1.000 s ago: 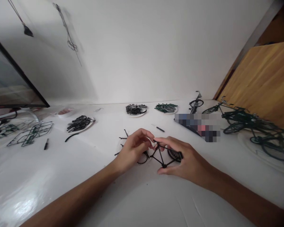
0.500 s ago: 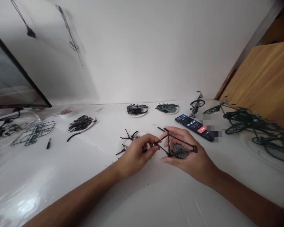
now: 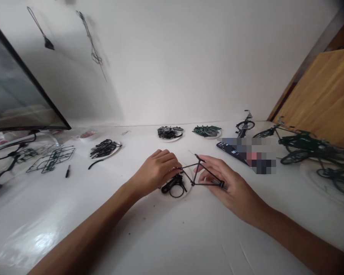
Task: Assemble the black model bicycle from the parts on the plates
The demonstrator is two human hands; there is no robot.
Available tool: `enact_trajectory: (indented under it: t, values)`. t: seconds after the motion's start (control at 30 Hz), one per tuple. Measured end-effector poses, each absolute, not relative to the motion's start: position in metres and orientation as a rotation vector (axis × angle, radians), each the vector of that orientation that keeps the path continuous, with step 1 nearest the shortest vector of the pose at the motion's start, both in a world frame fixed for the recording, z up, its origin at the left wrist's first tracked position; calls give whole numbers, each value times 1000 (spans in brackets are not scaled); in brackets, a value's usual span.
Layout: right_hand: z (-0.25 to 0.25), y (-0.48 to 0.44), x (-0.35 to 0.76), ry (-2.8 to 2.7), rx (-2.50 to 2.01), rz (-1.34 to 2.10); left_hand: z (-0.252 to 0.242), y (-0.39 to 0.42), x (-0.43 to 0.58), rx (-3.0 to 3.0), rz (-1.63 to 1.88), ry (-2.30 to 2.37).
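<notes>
A right hand point(image 3: 225, 181), half closed, holds a small black bicycle frame point(image 3: 196, 172) by its right end, thumb and fingers bent about it, above the near middle of a white table point(image 3: 200, 233). A left hand point(image 3: 153, 170), its fingers bent over and drawn together, reaches to the frame's left end; whether it grips the frame or only touches it cannot be told, as the fingertips are partly hidden. Just below the left fingers, a near plate point(image 3: 190, 194) bears a black ring point(image 3: 177, 197) and other dark parts point(image 3: 168, 186). Beyond the right hand, the pale shaft of a slim tool point(image 3: 192, 152) shows, and to the right lies a phone point(image 3: 227, 150), partly blurred out. Farther off, by the wall point(image 3: 189, 65), stand a plate of black parts point(image 3: 167, 133) and, to its right, a plate of green parts point(image 3: 207, 131). On the far right, a dark model bicycle point(image 3: 245, 125) stands left of several green model bicycles point(image 3: 299, 143), with a wooden board point(image 3: 326, 88) behind them. To the left are a heap of black pieces point(image 3: 102, 148) on another plate, a curved black strip point(image 3: 95, 164), a short screwdriver point(image 3: 67, 172) and green lattice frames point(image 3: 55, 158), near a large screen point(image 3: 20, 88) at the left edge
</notes>
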State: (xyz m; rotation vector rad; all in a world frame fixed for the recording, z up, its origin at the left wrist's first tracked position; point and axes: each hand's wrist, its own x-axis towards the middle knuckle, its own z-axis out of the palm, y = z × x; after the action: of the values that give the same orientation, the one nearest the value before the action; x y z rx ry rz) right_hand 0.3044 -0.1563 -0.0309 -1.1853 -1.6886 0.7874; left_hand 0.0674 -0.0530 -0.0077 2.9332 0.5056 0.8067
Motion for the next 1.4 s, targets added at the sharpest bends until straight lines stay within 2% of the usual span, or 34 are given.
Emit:
enact_trajectory:
  t: [0.33, 0.43, 0.63, 0.77, 0.9, 1.0, 1.4]
  values:
    - [-32, -149, 307, -1537, -1111, 876, -6, -51, 65, 3020, 959, 507]
    - [-26, -151, 304, -1420, -1098, 1009, -6, -50, 63, 3025, 1011, 512]
    - [-20, -153, 299, -1349, -1140, 1120, 1, -67, 67, 3118, 1026, 337]
    - [-22, -149, 303, -1387, -1178, 1178, 4, -66, 65, 3227, 889, 388]
    - [-25, -146, 306, -1389, -1213, 1267, 2, -41, 50, 3203, 585, 767]
    - [-26, -147, 305, -1460, -1280, 1309, -3, -23, 37, 3152, 504, 901]
    - [-31, -152, 306, -1819, -1571, 817, -15, -18, 27, 3016, 255, 973]
